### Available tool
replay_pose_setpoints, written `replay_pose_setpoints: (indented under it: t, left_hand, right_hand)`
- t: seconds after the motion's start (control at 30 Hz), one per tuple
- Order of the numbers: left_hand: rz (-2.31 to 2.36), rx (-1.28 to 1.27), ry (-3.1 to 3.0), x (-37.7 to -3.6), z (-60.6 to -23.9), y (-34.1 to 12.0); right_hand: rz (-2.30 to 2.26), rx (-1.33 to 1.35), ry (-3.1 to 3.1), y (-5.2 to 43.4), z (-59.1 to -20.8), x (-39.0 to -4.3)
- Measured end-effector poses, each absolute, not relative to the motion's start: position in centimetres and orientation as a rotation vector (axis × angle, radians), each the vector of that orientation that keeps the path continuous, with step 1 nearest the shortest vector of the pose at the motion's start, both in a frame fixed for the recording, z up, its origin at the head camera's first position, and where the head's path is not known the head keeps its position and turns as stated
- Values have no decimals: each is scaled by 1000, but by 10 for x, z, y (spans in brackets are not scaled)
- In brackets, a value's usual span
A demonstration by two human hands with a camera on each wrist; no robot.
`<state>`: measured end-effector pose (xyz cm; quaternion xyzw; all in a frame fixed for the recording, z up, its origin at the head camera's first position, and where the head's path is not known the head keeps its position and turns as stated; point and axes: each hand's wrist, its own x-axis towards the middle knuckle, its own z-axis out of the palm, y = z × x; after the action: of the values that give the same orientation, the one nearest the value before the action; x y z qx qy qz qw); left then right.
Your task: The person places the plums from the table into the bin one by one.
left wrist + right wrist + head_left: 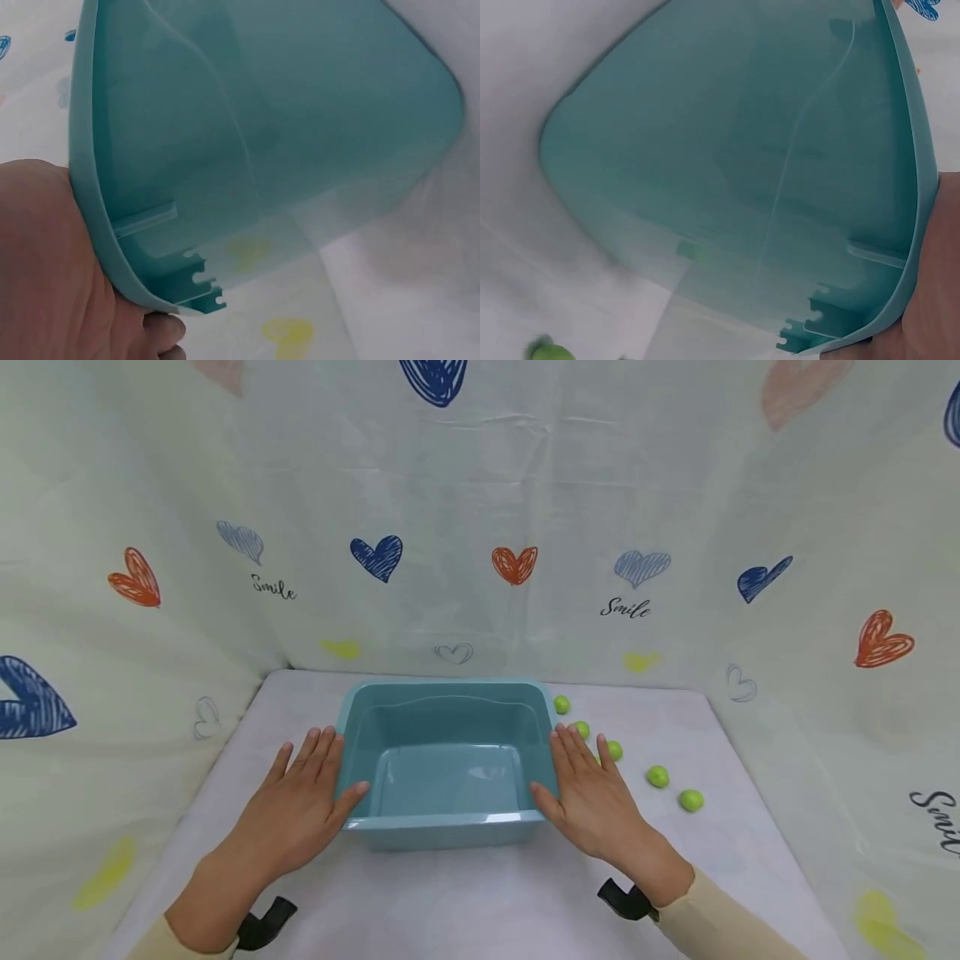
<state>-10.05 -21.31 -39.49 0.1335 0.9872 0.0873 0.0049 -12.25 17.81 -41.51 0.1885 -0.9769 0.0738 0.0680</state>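
Observation:
A teal plastic basin (442, 819) stands on the white-covered table, its inside showing nothing. At its left side my left hand (296, 806) lies flat along the rim, fingers straight and pointing away, thumb over the near corner. My right hand (596, 806) mirrors this on the right side, its fingers extended and the thumb over the rim. From the left wrist, the basin's outer wall (300, 112) fills the view, with the hand (52, 270) against the rim. The right wrist view likewise shows the basin wall (682, 150) and the hand (930, 277) at the rim.
Several small round green things lie in a slanting row right of the basin, among them one at the back (562, 704) and one nearest (692, 801). A white curtain (465, 468) printed with hearts surrounds the table (457, 902) at the back and sides.

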Motion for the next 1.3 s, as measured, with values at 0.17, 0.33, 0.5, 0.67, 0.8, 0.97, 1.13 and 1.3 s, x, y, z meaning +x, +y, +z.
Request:
replay_pose_setpoints:
  t: [0.17, 0.33, 0.5, 0.67, 0.8, 0.97, 1.13, 1.3]
  left_hand:
    - [264, 407, 3089, -97, -393, -212]
    - [291, 417, 3079, -98, -393, -213]
    - [327, 381, 3061, -99, -395, -218]
    - [357, 428, 3055, -103, -395, -220]
    - [369, 461, 3048, -108, -395, -220]
    - [394, 463, 3036, -110, -396, -223]
    - [416, 462, 3036, -113, -395, -224]
    - [458, 460, 3018, -113, -394, -224]
  right_hand:
    - [234, 558, -2937, 178, -415, -121]
    - [290, 554, -2932, 172, -416, -123]
    - [292, 576, -2934, 165, -416, -126]
    - [255, 551, -2955, 167, -416, -126]
    - [316, 526, -2944, 175, -411, -128]
    - [434, 363, -2872, 196, -404, -139]
    - [449, 217, -2804, 229, -402, -151]
    - [399, 214, -2658, 273, -413, -157]
